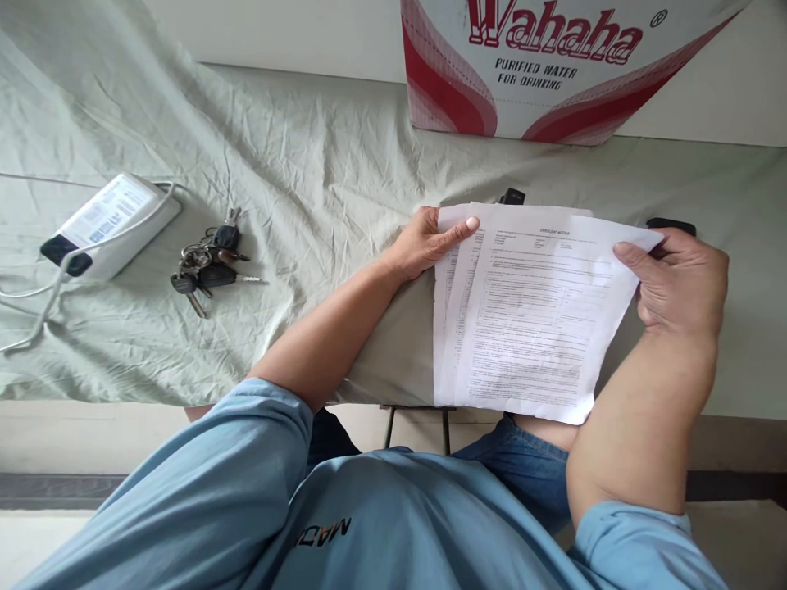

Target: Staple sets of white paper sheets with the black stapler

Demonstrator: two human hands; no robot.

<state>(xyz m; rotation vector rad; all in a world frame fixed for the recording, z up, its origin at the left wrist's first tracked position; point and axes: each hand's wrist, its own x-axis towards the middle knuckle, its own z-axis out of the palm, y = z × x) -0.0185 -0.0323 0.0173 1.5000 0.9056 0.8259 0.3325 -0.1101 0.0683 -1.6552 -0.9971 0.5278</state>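
Observation:
Several printed sheets of paper (529,319) are held up over the table's front edge, overlapping and slightly fanned toward the left. My left hand (427,243) grips their upper left corner, thumb on top and fingers behind. At the upper right corner, my right hand (682,274) pinches the front sheet between thumb and curled fingers. Dense small print covers the front sheet, too fine to read beyond a heading. The fingers of both hands are partly hidden by paper or by the hand itself.
A large Wahaha water carton (522,74) stands at the back. On the left lie a bunch of keys (209,262) and a white device with cables (116,225). Small black objects (512,197) show behind the sheets. A wrinkled pale green cloth (320,164) covers the table.

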